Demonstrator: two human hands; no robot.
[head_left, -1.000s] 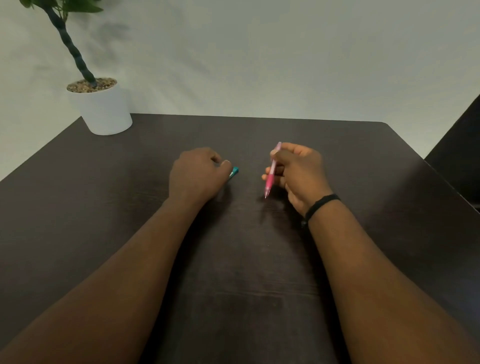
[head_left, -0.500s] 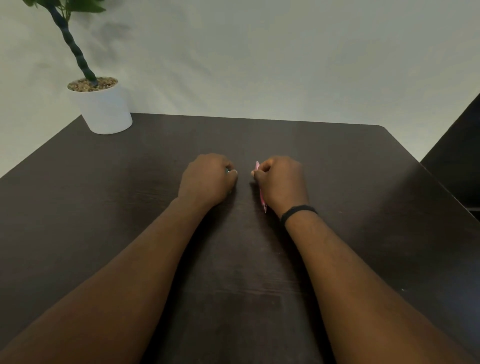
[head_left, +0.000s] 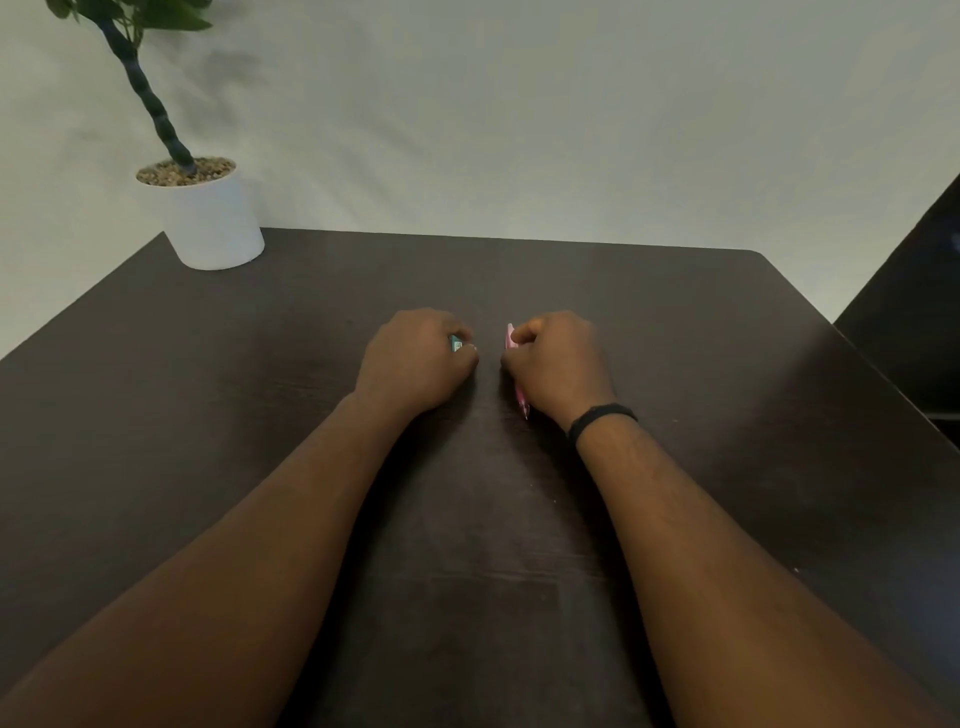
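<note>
While gripping pens, left hand (head_left: 415, 358), right hand (head_left: 558, 364), mid-table (head_left: 727, 364).

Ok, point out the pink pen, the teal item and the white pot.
pink pen (head_left: 521, 402), head view, lower barrel below the right hand.
teal item (head_left: 455, 343), head view, end showing in the left hand.
white pot (head_left: 215, 228), head view, front wall.

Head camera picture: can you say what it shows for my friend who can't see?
Two bare fists rest close together on a dark brown wooden table: the left hand grips a small teal pen, the right hand a slim pink pen. A white potted plant stands far left.
</note>
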